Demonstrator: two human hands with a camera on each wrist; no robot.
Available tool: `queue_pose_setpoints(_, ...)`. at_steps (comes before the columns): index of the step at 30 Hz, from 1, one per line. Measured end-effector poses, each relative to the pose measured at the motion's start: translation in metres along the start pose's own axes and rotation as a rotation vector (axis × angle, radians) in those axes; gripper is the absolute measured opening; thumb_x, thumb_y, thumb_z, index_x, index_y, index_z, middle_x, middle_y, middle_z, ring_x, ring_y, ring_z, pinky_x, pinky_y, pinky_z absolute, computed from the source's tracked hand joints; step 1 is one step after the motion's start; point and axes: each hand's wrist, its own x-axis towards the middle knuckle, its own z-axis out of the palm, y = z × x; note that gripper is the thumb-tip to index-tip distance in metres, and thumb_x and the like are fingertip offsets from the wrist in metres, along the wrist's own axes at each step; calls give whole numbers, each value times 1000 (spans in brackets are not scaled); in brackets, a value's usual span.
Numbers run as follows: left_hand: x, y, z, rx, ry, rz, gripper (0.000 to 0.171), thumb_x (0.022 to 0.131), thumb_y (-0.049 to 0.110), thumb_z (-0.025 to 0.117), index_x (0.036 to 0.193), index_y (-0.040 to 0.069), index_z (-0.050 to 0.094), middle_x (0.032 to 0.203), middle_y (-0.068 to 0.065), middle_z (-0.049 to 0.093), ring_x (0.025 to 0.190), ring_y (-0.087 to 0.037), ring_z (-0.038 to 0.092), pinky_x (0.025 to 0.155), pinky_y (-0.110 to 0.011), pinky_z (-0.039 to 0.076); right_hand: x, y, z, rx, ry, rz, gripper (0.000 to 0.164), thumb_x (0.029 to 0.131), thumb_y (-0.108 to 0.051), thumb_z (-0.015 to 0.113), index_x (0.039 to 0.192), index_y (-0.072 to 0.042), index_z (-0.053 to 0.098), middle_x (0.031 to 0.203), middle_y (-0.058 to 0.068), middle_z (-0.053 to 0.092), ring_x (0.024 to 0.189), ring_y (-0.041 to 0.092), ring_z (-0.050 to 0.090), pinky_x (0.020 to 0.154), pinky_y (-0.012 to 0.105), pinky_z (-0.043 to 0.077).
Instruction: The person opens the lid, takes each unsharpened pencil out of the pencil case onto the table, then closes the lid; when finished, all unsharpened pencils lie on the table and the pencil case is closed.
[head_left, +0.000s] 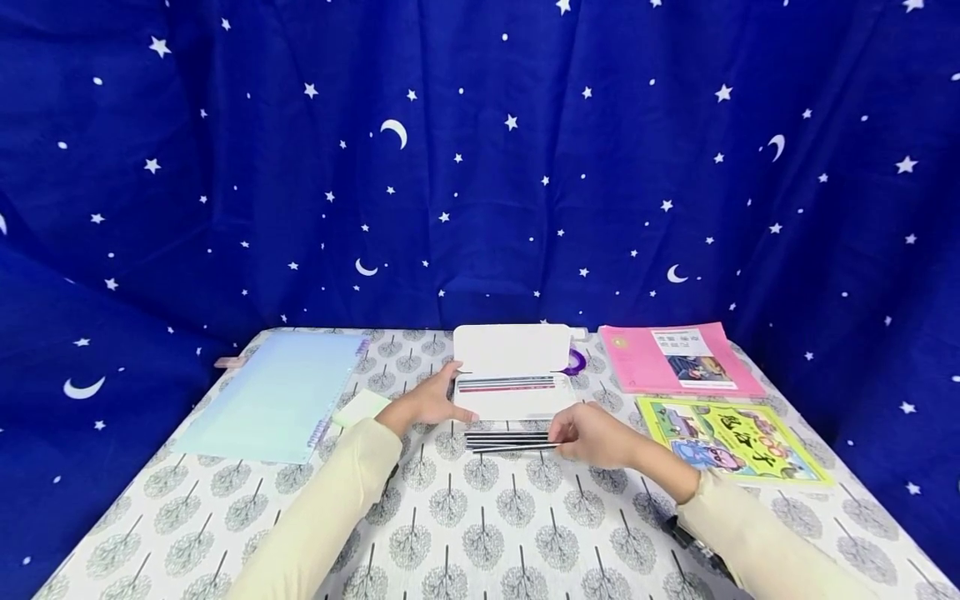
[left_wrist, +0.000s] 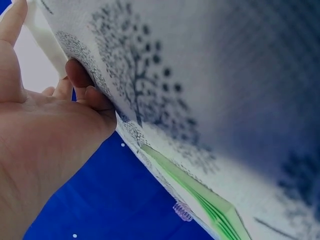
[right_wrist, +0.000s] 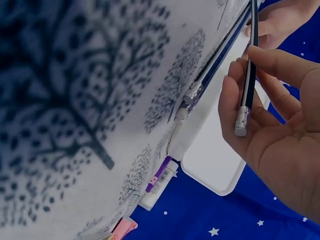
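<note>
An open white pencil case (head_left: 517, 408) lies mid-table, its lid (head_left: 512, 348) folded back. Inside it, along the back, are several dark pencils and a red pencil (head_left: 507, 387). My left hand (head_left: 433, 398) holds the case's left end, thumb at the front edge and fingers by the hinge. In front of the case, my right hand (head_left: 592, 433) pinches a black-and-white striped pencil (right_wrist: 246, 97) near its eraser end, between thumb and fingers. More dark striped pencils (head_left: 504, 435) lie side by side on the tablecloth just beneath that hand, with silver ferrules showing in the right wrist view.
On the left are a pale blue folder (head_left: 270, 392) with coil binding and a pale green sticky-note pad (head_left: 360, 407). Behind the case sits a purple ring (head_left: 576, 362). A pink book (head_left: 637, 367) and a yellow-green illustrated book (head_left: 738, 442) lie to the right.
</note>
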Motion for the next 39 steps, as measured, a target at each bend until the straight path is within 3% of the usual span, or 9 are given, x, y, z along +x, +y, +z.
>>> queue_pose_setpoints(17,3,-3,3,17,-2,5,114,74,45,85,158,13,16,159,-19,29,144,-39,29,117,-56,24,2,6,10,-113,42,-45,18,76,3,76,75,-13,68,71,-9,64,65,1,56,63,22,52)
queue_pose_setpoints(27,0,2,1,23,-6,0,112,75,44,85,158,12,15,160,-18,28,144,-39,29,117,-56,24,4,4,7,-229,46,20,13,78,-7,78,79,-18,70,74,-13,62,69,2,54,62,25,49)
queue_pose_setpoints(39,1,2,0,10,-4,-8,113,74,45,85,158,14,15,160,-18,27,145,-39,27,118,-56,23,8,7,3,-238,40,63,11,82,-9,78,86,-16,71,78,-12,63,69,3,57,61,24,51)
